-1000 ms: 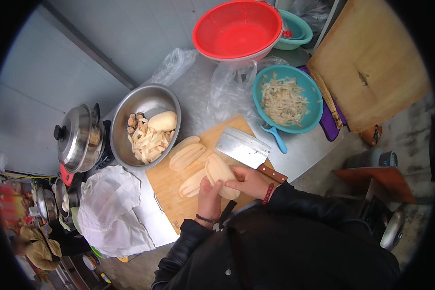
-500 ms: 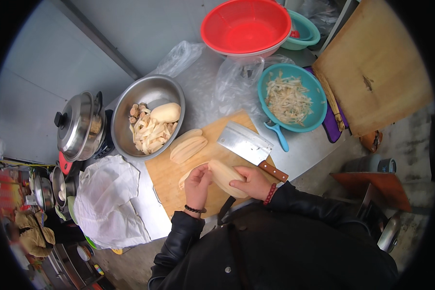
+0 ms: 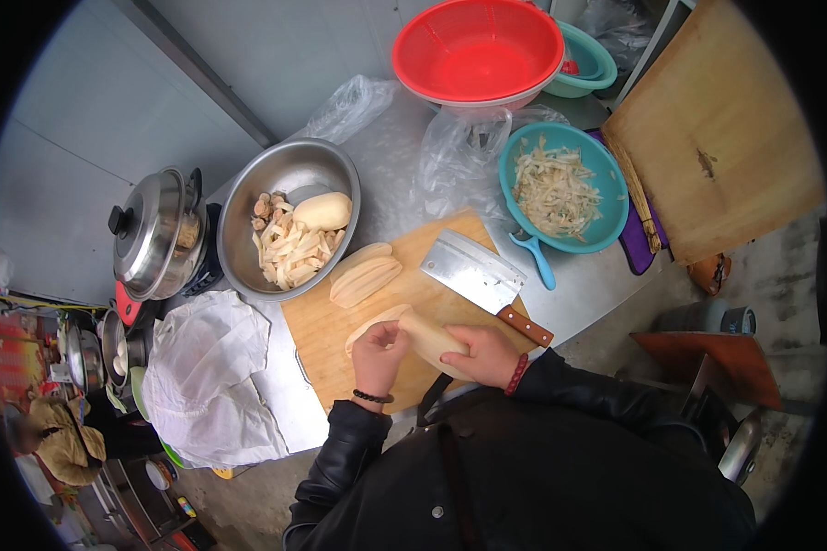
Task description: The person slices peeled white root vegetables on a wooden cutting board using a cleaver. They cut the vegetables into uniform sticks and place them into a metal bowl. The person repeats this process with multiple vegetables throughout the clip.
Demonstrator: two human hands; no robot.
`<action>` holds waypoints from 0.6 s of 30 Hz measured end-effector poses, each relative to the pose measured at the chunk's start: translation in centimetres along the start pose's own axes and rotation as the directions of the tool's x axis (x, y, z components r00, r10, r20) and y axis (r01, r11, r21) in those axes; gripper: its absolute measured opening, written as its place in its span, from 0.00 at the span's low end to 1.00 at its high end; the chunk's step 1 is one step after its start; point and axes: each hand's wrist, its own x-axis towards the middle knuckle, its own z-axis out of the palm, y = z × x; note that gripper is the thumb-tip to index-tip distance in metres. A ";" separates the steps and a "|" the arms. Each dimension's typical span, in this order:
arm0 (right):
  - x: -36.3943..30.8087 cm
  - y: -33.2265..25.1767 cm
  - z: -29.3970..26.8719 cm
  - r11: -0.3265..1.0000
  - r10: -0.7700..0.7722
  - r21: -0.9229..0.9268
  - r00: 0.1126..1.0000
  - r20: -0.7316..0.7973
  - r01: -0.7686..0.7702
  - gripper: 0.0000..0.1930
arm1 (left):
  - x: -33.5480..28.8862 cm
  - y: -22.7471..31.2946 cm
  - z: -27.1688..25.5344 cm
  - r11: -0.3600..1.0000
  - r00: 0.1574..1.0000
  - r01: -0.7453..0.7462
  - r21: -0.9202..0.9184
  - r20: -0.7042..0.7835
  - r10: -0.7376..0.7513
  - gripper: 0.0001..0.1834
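Observation:
A long, pale, peeled lotus root piece (image 3: 435, 342) is held over the near part of the wooden cutting board (image 3: 317, 332). My right hand (image 3: 489, 356) is closed around its right side, thumb on top. My left hand (image 3: 377, 356) has its thumb and fingers pinched at the piece's upper left end. Behind the left fingers, another pale piece (image 3: 377, 323) lies partly hidden on the board. Farther up rest cut lotus root slices (image 3: 366, 278), side by side. A cleaver (image 3: 473, 271) lies flat on the board's right, its wooden handle toward my right hand.
A steel bowl (image 3: 239, 207) at the left holds pale strips and a whole lotus root segment. At the right, a teal bowl (image 3: 622, 207) contains shreds, beside a blue-handled tool (image 3: 542, 266). A lidded pot (image 3: 152, 230), white cloth (image 3: 211, 376) and red basin (image 3: 478, 55) surround the board.
The view has shifted slightly, so the table things sit a little farther right. Both hands keep their hold on the lotus root, which has turned a little between them.

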 end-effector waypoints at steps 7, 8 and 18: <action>0.0 2.1 1.4 0.986 0.064 0.155 0.997 -0.051 -0.055 0.19 | -0.4 0.2 -0.1 0.991 0.997 0.066 0.120 0.021 -0.069 0.10; 0.1 2.5 1.7 0.968 0.094 0.241 0.994 -0.062 -0.076 0.19 | -0.4 0.1 -0.4 0.993 0.998 0.045 0.111 0.033 -0.049 0.10; 0.5 5.5 1.8 0.849 0.306 0.449 0.952 0.008 -0.277 0.18 | 0.4 -2.1 -5.0 0.987 0.993 0.025 0.157 -0.118 -0.006 0.10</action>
